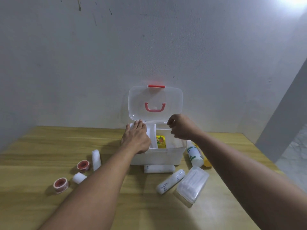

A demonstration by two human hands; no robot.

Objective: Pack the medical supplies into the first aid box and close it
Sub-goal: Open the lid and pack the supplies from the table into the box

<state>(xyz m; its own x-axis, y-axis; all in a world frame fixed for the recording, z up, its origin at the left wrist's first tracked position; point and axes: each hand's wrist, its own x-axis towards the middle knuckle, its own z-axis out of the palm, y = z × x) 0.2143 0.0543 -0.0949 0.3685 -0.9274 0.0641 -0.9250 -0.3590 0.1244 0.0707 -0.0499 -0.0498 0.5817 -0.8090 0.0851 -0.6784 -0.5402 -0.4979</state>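
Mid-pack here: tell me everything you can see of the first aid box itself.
The first aid box is translucent white plastic, standing on the wooden table against the wall. Its clear lid stands open and upright, with a red latch on top and a pink handle. A white inner tray sits at the left, a yellow carton inside. The left hand rests on its left side; the right hand hovers over the right.

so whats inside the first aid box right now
In the first aid box, a yellow printed carton stands beside a white divider. The left hand covers the left compartment, and the right hand hides part of the right one, so their contents cannot be seen.
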